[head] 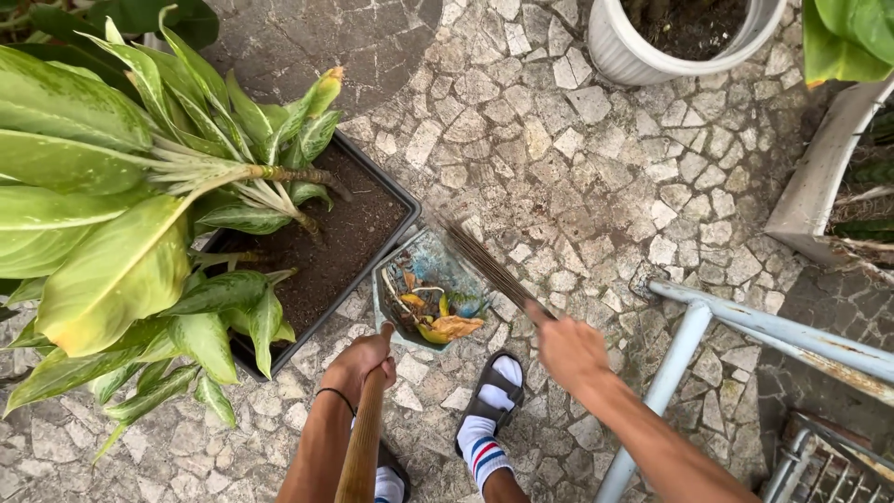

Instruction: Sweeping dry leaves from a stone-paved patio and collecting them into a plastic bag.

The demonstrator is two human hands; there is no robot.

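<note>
A: Stone, pale and cracked into a mosaic, makes up the paved floor that carries everything here. Taking the dustpan as the landmark: left of it stands the black planter with its big green and yellow leaves, touching or nearly touching the pan's left edge. Well beyond it, at the top, is a white ribbed pot. To its right runs a pale blue metal frame.

B: And the hands?

A: The left hand is wrapped shut around the wooden handle of the dustpan, just below the pan. The right hand is closed on a bundle of thin dark sticks, a stick broom, right of the pan. A sandalled foot in a white sock sits just below it.

B: Which way do the tools lie?

A: The broom's long axis runs diagonally, its far end pointing up and left, passing over the pan's upper right edge. The handle runs nearly upright in the view, and the pan's mouth faces up and away from the person. Yellow and orange leaves lie inside it.

B: What might go wrong?

A: I'd judge a strong flick of the broom could scatter the leaves out, or tilting the handle could spill them toward the planter.
</note>
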